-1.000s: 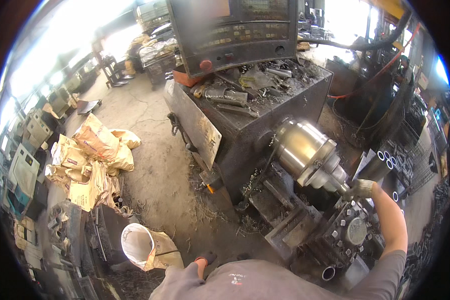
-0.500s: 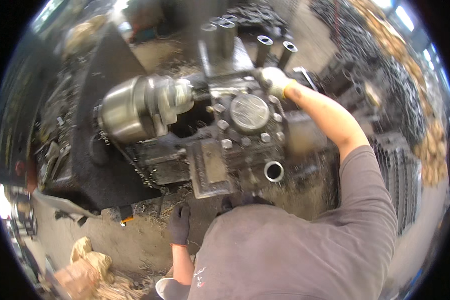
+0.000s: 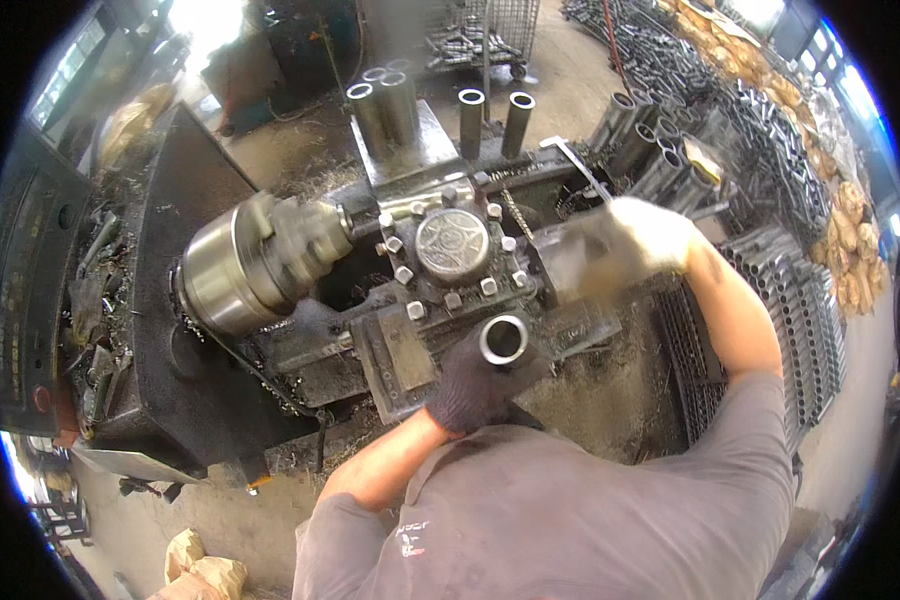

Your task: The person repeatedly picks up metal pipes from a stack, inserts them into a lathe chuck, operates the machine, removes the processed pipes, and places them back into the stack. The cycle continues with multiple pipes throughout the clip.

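Using the round grey metal tool turret (image 3: pixel 452 246) with its ring of bolt heads as the landmark, and going left to right: far left of it sat the dark control panel (image 3: pixel 25 290) of the lathe, with a black tray of loose metal bits (image 3: pixel 100 300) between the two. Just left of the turret was the big shiny steel chuck (image 3: pixel 255 262), its jaws facing the turret and pretty much right up against it.

Below the turret, slightly to the right, was the left hand (image 3: pixel 470 385) in a dark knit glove. The fingers were curled round the lower end of a short steel tube (image 3: pixel 504 339), whose open end faced up at the camera. The tube stood just below the turret, in front of the flat grey carriage plate (image 3: pixel 400 355).

Behind the turret stood a few upright steel tubes (image 3: pixel 471 110) on a block, also with their open ends up.

Right of the turret was the right hand (image 3: pixel 635 245) in a pale work glove. It was blurred, so I couldn't tell how the fingers were set, only that the hand lay against a grey metal part at the turret's right side. Further right, racks of dark steel pipes (image 3: pixel 770 150) were stacked across the floor, with tan sacks (image 3: pixel 855 240) beyond them.
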### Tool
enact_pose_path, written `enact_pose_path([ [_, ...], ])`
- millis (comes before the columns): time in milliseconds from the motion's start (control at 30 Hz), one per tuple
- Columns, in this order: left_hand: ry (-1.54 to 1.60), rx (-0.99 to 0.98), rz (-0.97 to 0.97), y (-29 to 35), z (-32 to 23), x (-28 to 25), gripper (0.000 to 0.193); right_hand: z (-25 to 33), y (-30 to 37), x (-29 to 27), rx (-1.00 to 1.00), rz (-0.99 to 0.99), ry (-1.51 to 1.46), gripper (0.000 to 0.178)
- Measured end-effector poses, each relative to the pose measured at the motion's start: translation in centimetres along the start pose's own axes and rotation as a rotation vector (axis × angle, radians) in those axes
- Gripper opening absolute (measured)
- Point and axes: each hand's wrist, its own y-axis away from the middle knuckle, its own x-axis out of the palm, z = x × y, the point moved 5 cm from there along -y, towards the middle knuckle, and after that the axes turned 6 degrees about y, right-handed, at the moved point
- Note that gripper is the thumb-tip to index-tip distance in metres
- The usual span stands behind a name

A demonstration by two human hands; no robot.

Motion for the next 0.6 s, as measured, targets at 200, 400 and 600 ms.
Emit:
enact_pose_path([
  [200,0.496,0.504,-0.205,-0.4,-8.6,-6.1,0.052,9.6,-0.1,-0.2,-0.418,-0.307,-0.131,0.052],
  [400,-0.027,0.230,-0.707,5.6,-3.9,-11.7,0.050,6.7,-12.0,-6.4,-0.217,-0.460,0.167,0.034],
  [600,0.079,-0.185,-1.018,17.1,7.4,-12.2,0.022,2.1,-24.6,-3.2,-0.203,-0.302,0.530,0.034],
])
